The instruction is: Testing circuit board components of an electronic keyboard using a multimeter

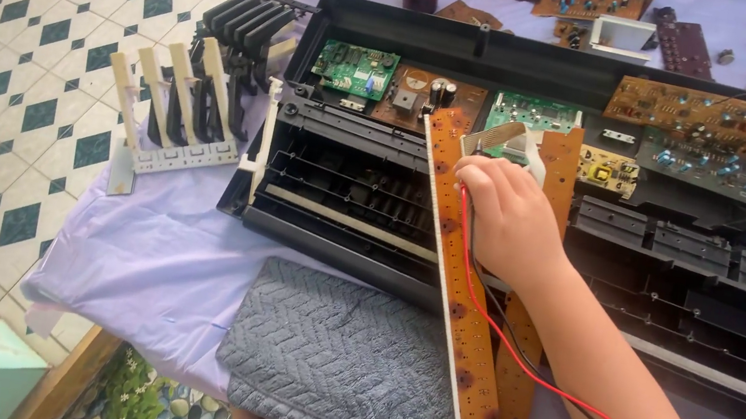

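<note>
Pinching a probe tip (pixel 468 167) with red lead (pixel 510 341), your right hand (pixel 501 213) closes its fingers (pixel 479 178) against the long brown circuit strip (pixel 463 329) beneath them. Beyond lies the opened keyboard chassis (pixel 347 186), keys (pixel 183 105) already removed; boards remain inside. Left hand unseen.

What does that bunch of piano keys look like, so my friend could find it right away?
Start at the big black opened keyboard case on the purple cloth. Just past the case's left end, by the table edge next to the tiled floor, lies a loose block of keys. It is the only thing there with cream and black keys in a row; the other parts are flat brown or green circuit boards.
</note>
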